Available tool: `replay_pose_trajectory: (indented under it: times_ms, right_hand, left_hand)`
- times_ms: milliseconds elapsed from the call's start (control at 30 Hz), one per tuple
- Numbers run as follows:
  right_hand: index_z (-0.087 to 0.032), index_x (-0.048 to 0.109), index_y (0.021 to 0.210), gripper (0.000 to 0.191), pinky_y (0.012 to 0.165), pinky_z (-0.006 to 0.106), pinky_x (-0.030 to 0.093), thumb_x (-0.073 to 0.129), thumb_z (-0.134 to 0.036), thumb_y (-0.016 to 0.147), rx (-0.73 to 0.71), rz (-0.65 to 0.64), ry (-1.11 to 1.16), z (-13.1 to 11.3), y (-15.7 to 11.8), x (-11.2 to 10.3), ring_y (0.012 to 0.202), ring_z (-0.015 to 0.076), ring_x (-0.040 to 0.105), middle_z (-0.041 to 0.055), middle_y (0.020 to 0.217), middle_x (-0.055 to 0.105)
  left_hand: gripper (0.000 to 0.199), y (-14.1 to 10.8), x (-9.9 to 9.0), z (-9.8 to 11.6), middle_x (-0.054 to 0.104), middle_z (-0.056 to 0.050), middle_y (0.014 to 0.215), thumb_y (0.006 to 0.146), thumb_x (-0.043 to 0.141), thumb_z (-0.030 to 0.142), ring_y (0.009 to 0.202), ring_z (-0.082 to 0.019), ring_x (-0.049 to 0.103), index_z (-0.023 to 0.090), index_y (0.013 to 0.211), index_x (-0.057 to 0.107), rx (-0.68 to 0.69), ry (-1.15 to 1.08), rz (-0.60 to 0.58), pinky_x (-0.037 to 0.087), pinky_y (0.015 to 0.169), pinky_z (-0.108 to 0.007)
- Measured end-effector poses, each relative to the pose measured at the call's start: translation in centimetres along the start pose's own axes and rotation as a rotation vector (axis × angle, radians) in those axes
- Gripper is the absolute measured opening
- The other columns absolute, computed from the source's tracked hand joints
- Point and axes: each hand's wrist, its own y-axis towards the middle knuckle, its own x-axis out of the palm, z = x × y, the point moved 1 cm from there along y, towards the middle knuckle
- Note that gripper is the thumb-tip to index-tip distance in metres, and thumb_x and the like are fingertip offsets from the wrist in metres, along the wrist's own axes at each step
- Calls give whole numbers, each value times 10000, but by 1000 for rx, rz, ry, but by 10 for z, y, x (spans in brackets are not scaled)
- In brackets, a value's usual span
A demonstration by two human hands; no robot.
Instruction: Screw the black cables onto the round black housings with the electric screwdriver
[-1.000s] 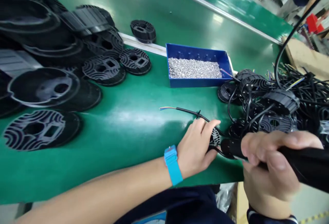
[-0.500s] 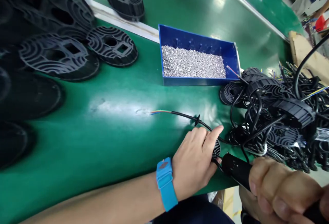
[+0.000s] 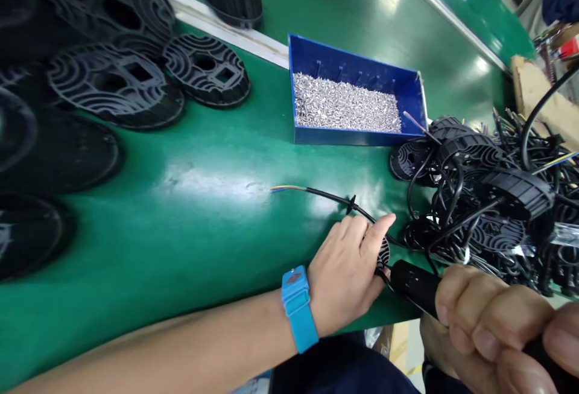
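My left hand (image 3: pixel 346 270), with a blue wrist strap (image 3: pixel 300 309), is closed round a black oval plastic cover (image 3: pixel 383 253) with a ridged pattern, close to the table's front edge. Most of the cover is hidden by the fingers. A black cable (image 3: pixel 328 194) runs out beyond the hand, with a grommet (image 3: pixel 351 204) on it and bare coloured wires at its end. My right hand (image 3: pixel 493 315) grips a black electric screwdriver (image 3: pixel 414 282), its front end pointing at the cover and nearly against it. Whether the tip touches a screw is hidden.
A blue bin (image 3: pixel 353 136) of small metal screws stands behind the hands. More black oval covers (image 3: pixel 208 71) are grouped at the left. On the right lies a tangled heap of black cables (image 3: pixel 446 231) with covers attached. A white strip (image 3: pixel 226 23) crosses the green table (image 3: pixel 203 225).
The view has shifted slightly, so the bin and left-hand covers appear a little to the right and higher. Both hands keep their grips on the cover and the screwdriver.
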Motion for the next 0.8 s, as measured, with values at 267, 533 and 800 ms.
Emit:
replay_pose_trajectory:
  times_ms: [267,533,800]
  right_hand:
    - [-272,593,1232,301,520,312,526,641,-107,985,-231,-11,38,19,9,8,520,110,531,-49,716,580]
    - [-251,584,1241,318,479,248,509,603,-88,969,-343,-55,174,39,21,16,498,97,545,-60,696,551]
    - [-264,551,1215,279,489,240,502,599,-120,982,-338,-40,165,48,17,16,498,99,547,-58,710,551]
  left_hand:
    - [817,5,-19,-6,613,-141,1190,810,861,291,1033,-307,630,141,1512,472,14,7,-132,601,881,-470]
    - [189,131,-136,-49,734,-104,1103,993,696,319,1114,-300,626,211,1062,835,-16,627,22,479,1024,-447]
    - [195,211,-115,-87,792,-54,971,775,922,327,1047,-284,666,292,959,866,-24,674,-134,490,937,-344]
